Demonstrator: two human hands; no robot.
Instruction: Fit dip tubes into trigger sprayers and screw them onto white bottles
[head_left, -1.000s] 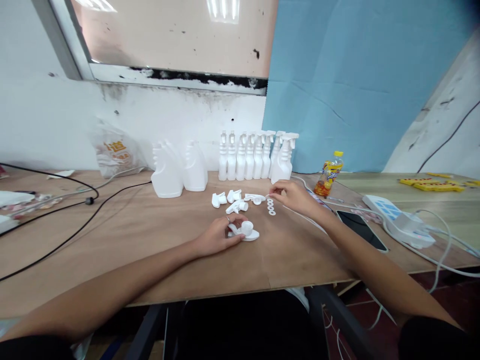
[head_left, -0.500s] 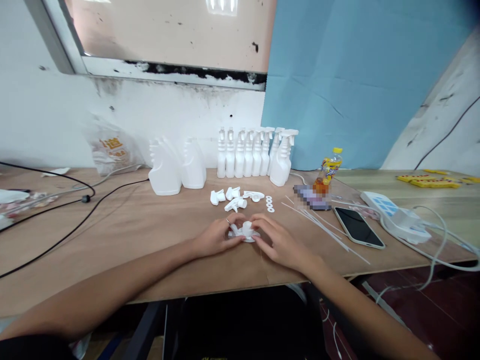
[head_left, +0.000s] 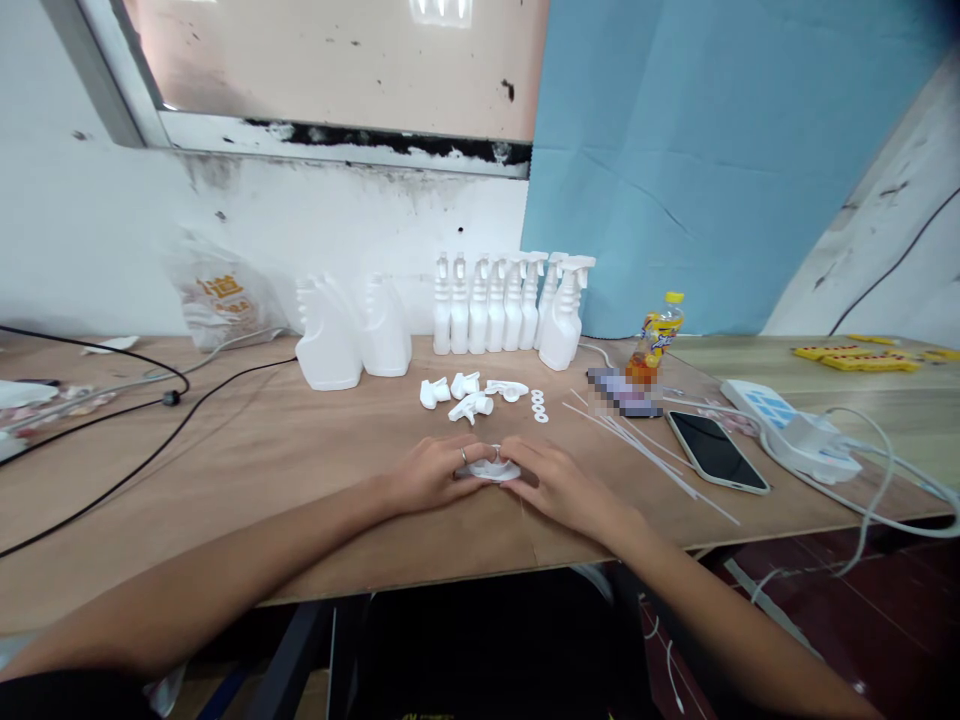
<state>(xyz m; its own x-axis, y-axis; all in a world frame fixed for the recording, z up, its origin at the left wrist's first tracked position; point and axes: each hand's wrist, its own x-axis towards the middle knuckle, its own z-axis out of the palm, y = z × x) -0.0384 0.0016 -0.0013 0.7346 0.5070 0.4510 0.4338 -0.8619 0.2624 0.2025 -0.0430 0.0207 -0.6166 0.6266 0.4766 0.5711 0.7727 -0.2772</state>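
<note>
Close to the table's front edge, a white trigger spray head [head_left: 491,470] lies between my two hands, partly hidden by the fingers. My left hand [head_left: 435,474] grips it from the left, and a ring shows on one finger. From the right side my right hand [head_left: 553,482] closes on the same piece, fingertips near its middle. Just beyond the hands lie several loose white spray heads [head_left: 471,407]. Right of them is a short row of small white rings [head_left: 539,406]. Thin white tubes [head_left: 649,455] lie farther right.
Several white spray bottles with heads [head_left: 497,310] stand at the back. Bottles without heads [head_left: 330,345] stand left of them. A phone [head_left: 718,453], a power strip [head_left: 791,435] and a drink bottle [head_left: 656,345] are on the right. Black cables [head_left: 187,430] cross the left side.
My fingers have closed in over the top of the spray head, covering more of it. The loose parts and bottles have stayed where they were.
</note>
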